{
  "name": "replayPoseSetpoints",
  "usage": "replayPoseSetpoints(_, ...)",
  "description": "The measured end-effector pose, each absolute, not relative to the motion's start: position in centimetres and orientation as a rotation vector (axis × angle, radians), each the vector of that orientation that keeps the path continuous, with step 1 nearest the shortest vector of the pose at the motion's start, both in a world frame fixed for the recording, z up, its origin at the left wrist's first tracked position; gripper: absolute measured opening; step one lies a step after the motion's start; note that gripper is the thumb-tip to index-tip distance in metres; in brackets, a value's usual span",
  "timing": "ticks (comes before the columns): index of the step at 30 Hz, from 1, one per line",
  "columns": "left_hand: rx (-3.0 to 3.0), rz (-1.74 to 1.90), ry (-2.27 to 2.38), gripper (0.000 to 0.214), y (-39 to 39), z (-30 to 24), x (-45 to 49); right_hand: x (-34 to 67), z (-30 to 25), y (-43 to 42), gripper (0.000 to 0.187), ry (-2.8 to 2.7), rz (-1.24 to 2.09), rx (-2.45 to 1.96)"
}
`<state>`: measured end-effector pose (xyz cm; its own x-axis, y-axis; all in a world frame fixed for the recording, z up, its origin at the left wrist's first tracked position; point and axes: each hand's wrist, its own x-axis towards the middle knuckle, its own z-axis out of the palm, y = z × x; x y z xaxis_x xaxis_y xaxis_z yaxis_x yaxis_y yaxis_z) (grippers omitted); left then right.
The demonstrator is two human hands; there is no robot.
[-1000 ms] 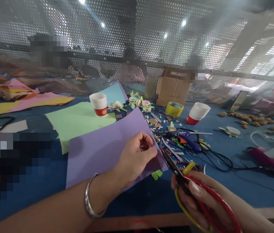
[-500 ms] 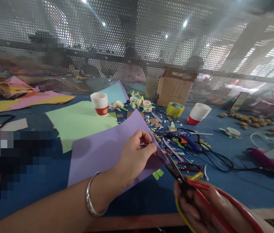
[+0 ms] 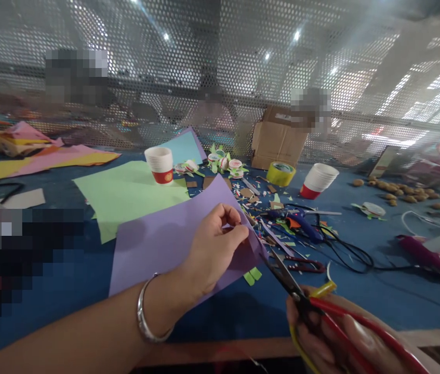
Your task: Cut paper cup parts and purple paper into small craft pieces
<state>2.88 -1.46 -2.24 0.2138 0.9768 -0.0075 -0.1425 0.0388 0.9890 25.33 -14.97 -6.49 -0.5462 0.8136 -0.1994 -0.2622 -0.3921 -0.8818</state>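
"What's the biggest thing here?"

"That grey screen punched with round holes (image 3: 173, 93), then the flat blue tabletop (image 3: 383, 298)."

"And the paper?"

"A smooth purple rectangular paper sheet (image 3: 157, 249) sits in front, overlapping a pale green paper sheet (image 3: 122, 192). Farther back stands a creased brown cardboard box (image 3: 278, 145)."

"The hands?"

"The left hand (image 3: 215, 249) pinches the purple sheet near its right edge. The right hand (image 3: 317, 337) grips scissors with dark metal blades and red and yellow handles (image 3: 292, 284); the blades are parted beside the sheet's right corner, touching or not, I can't tell."

"Anything smaller?"

"A round yellow tape roll (image 3: 280, 175), and jagged paper and card scraps (image 3: 248, 194)."
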Motion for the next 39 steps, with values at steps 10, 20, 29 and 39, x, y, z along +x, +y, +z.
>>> replayPoseSetpoints(10, 1.152, 1.146, 0.894, 0.018, -1.0, -2.2, 2.7, 25.6, -6.2, -14.2, 0.059, -1.082, 2.053, -0.793)
replayPoseSetpoints(20, 1.097, 1.099, 0.859, 0.021, -1.7, -2.0, 3.1, 23.9, -4.5, -14.1, 0.054, -0.902, 1.992, -0.878)
replayPoseSetpoints(29, 1.129, 1.055, 0.926, 0.023, -2.7, -2.1, 3.3, 22.4, -4.9, -12.2, 0.042, -0.989, 1.889, -0.850)
replayPoseSetpoints(39, 1.045, 1.066, 0.868, 0.027, -2.7, -1.8, 3.3, 20.2, -2.8, -11.5, 0.044, -0.878, 1.766, -1.164)
